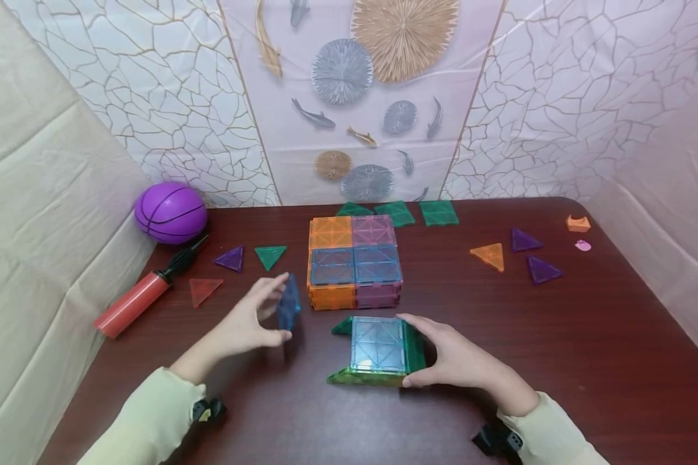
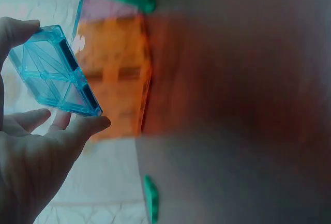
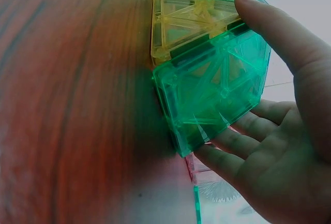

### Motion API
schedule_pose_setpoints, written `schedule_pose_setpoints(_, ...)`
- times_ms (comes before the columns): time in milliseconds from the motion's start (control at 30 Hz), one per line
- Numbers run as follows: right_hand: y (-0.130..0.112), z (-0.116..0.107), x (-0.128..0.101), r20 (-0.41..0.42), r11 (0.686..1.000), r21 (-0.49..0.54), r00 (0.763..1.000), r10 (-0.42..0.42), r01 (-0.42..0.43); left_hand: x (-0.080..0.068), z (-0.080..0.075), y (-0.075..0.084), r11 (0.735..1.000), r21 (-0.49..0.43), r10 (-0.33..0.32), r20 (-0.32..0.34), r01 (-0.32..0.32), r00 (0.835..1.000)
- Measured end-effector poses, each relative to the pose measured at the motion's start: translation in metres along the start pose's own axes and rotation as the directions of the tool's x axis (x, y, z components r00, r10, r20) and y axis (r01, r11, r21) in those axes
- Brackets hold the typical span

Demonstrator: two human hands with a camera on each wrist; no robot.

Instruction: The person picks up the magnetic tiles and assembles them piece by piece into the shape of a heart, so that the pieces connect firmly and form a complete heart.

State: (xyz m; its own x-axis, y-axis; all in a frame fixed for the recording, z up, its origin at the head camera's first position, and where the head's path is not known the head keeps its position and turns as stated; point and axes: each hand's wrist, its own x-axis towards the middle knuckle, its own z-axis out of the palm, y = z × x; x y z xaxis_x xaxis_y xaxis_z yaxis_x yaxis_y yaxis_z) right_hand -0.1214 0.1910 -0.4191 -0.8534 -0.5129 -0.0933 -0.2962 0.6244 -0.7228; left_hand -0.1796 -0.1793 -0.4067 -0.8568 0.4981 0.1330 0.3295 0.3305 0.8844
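Note:
My left hand pinches a blue square magnetic tile by its edges and holds it tilted up, left of the structures. In the left wrist view the same blue tile sits between thumb and fingertips. The right hand grips the right side of a small build with a light blue top and sloping green sides. A green tile and a yellow one of that build show in the right wrist view. Behind it stands a block of orange, purple and blue tiles.
Green squares lie at the back edge. Loose triangles lie on both sides, among them an orange one and a red one. A purple ball and a red hand pump are at the left. Small orange and pink pieces lie far right.

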Motion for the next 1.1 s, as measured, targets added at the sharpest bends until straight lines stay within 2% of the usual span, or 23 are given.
schedule_pose_setpoints(200, -0.001, -0.001, 0.0, 0.002, 1.0, 0.002, 1.0, 0.001, -0.001, -0.011, 0.026, 0.01, 0.998, 0.062, 0.011, 0.131, -0.02, 0.991)
schedule_pose_setpoints(367, -0.003, -0.001, 0.001, 0.005, 1.0, 0.002, 1.0, -0.007, 0.007, -0.007, 0.045, 0.016, 0.99, 0.136, 0.0, 0.228, -0.032, 0.974)
schedule_pose_setpoints(500, -0.003, 0.0, 0.001, 0.007, 1.0, 0.005, 1.0, -0.017, 0.017, -0.003, 0.057, 0.017, 0.99, 0.138, -0.002, 0.283, -0.039, 0.959)
schedule_pose_setpoints(600, -0.003, 0.001, 0.001, 0.009, 1.0, 0.007, 1.0, -0.021, 0.021, -0.001, 0.064, 0.015, 0.989, 0.143, -0.014, 0.31, -0.032, 0.951)
schedule_pose_setpoints(833, -0.003, 0.003, 0.001, 0.014, 1.0, 0.003, 1.0, -0.028, 0.028, -0.002, 0.071, 0.012, 0.972, 0.235, -0.062, 0.34, -0.021, 0.938)
schedule_pose_setpoints(1100, -0.001, 0.004, 0.001, 0.032, 1.0, 0.014, 0.999, -0.003, 0.002, -0.003, 0.072, 0.014, 0.98, 0.199, -0.089, 0.34, 0.021, 0.936)
